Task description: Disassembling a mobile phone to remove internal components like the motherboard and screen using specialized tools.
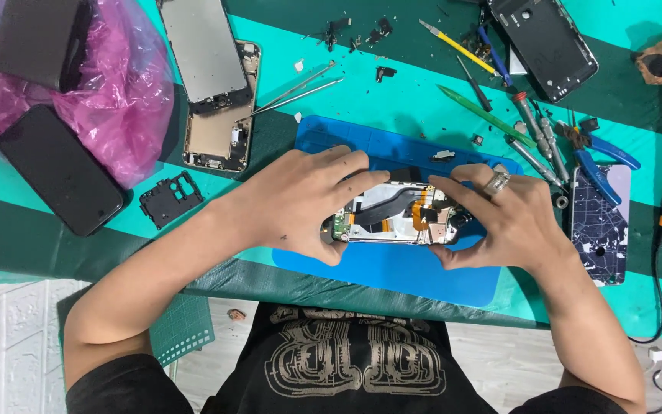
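An opened phone (396, 215) with its back off lies on a blue mat (392, 264), showing a black flex cable, orange ribbon and circuit board. My left hand (300, 203) grips its left end, fingers over the top edge and thumb under the near edge. My right hand (503, 218), wearing a ring, holds the right end, with a fingertip pressing on the phone's top right part.
A pink plastic bag (109, 84) and a black phone (59, 169) lie at the left. A stripped phone frame (220, 92), tweezers (300, 86), a black bracket (170, 198), screwdrivers (534, 134), blue pliers (603, 157), another phone shell (545, 42) and a patterned back cover (599, 222) surround the mat.
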